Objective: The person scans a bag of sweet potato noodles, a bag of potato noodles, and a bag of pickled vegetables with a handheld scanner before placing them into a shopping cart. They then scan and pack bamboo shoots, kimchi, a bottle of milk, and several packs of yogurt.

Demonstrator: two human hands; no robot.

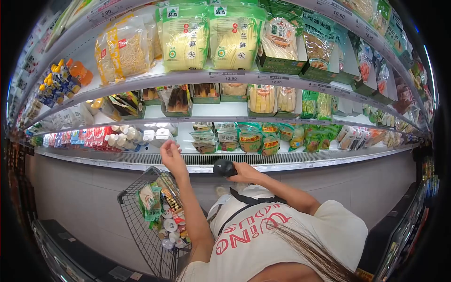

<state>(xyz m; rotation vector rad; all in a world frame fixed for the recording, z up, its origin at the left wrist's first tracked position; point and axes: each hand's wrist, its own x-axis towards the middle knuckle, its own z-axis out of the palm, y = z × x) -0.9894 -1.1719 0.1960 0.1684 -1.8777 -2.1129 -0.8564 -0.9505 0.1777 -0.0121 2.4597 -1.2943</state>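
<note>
My left hand (172,157) is raised in front of the lowest shelf, its fingers loosely bent and apart, with nothing visible in them. Just beyond it stand small white packages (163,135). My right hand (245,173) is wrapped around a black, rounded object (223,168) held in front of my waist; its smooth end faces up and the frame does not show its kind. Behind the right hand, on the lowest shelf, are green and yellow food pouches (250,137). Below my left forearm is a wire shopping cart (136,225) holding several packaged goods (150,202).
A refrigerated shelf unit with a metal front edge (282,166) curves across the view. Large bags of bamboo shoots (185,40) stand on an upper shelf, above a price rail (230,76). White-capped bottles (123,138) fill the lower left. Dark cases (70,244) stand behind me.
</note>
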